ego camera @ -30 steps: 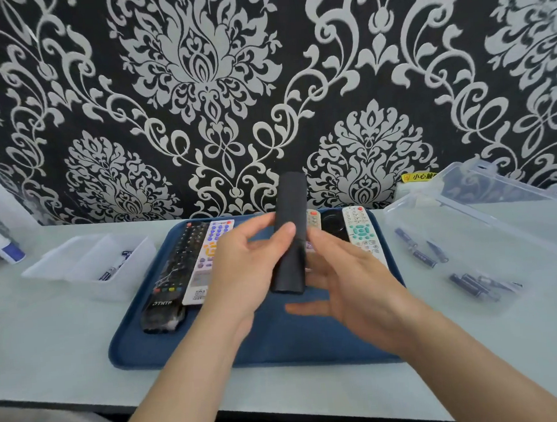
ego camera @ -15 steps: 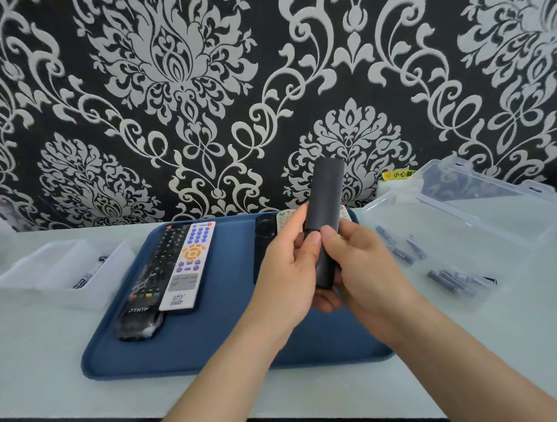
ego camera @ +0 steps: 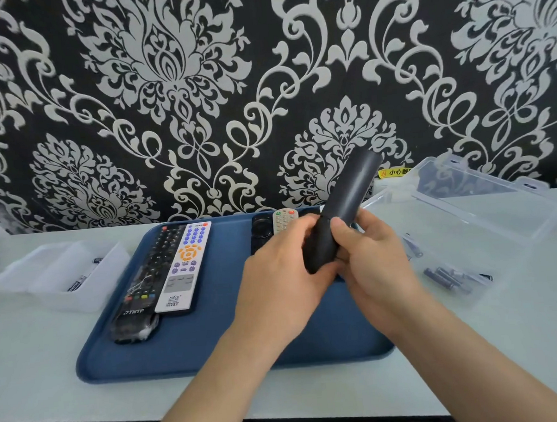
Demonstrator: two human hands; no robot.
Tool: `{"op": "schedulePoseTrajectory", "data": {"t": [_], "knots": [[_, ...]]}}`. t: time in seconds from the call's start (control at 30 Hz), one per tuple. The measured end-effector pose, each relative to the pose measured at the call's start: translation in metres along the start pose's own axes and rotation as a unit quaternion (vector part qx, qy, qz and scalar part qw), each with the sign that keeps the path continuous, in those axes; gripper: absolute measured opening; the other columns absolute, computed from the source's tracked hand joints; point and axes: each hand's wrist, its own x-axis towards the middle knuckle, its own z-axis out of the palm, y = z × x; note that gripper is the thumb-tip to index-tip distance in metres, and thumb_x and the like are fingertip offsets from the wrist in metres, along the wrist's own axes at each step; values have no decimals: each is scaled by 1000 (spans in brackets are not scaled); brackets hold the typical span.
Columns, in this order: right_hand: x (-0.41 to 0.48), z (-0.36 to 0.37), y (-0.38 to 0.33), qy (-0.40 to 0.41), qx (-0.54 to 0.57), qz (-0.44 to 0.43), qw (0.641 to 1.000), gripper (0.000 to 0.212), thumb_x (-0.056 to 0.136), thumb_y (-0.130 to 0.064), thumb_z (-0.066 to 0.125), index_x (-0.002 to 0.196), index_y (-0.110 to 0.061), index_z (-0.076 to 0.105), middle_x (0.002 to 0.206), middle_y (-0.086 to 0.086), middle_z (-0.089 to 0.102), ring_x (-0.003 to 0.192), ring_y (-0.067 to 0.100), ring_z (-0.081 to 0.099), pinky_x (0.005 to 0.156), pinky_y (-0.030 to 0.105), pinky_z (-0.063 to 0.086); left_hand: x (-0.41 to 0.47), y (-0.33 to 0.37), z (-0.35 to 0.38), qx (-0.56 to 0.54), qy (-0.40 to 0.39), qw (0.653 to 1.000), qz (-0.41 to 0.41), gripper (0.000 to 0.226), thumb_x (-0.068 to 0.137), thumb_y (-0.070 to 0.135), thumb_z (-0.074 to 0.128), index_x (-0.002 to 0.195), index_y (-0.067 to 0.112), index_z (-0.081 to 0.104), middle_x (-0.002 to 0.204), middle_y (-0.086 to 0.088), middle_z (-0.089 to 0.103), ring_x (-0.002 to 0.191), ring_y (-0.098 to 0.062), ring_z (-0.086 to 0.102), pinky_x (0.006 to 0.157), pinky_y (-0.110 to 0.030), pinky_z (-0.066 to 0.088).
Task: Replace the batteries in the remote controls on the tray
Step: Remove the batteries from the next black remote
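As left hand [ego camera: 275,283], right hand [ego camera: 378,264] hold, remote [ego camera: 351,189] tilted.

Your left hand [ego camera: 275,277] and right hand [ego camera: 377,270] wrap the lower end of the black remote [ego camera: 349,199], hiding that end and whatever state its battery cover is in. Behind your hands, at the far edge of the tray [ego camera: 215,357], a beige remote [ego camera: 282,220] and a dark remote [ego camera: 259,233] show only their tops. In the clear box [ego camera: 469,227] toward the right end of the table [ego camera: 35,376], the batteries [ego camera: 446,278] are blurred. A yellow sticker [ego camera: 398,171] is half hidden behind the black remote.
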Motion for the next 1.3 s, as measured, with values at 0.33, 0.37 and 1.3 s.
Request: {"op": "schedulePoseTrajectory", "data": {"t": [0.33, 0.37, 1.3], "knots": [[7, -6, -11, 26, -53, -7, 998, 12, 99, -4, 50, 106, -7, 59, 92, 11, 76, 83, 27, 73, 69, 40, 62, 9, -20, -29, -101, -229, 966, -70, 35, 79, 36, 72, 111, 46, 61, 92, 17, 73, 82, -1, 68, 89, -34, 53], [9, -8, -13, 28, -39, 0, 999, 14, 100, -4, 49, 111, -6, 57, 93, 11, 75, 83, 25, 73, 68, 37, 62, 10, -24, -35, -106, -270, 954, -74, 33, 78, 34, 74, 109, 41, 63, 90, 15, 74, 79, -4, 68, 89, -35, 53], [9, -5, -8, -86, 78, 123, 986, 41, 98, -25, 45, 118, 11, 50, 105, 15, 42, 89, 34, 36, 66, 38, 38, 4, -8, -21, -43, -71, 991, 108, 45, 72, 15, 79, 90, 35, 43, 103, 13, 58, 92, -1, 51, 77, -19, 44]]}}
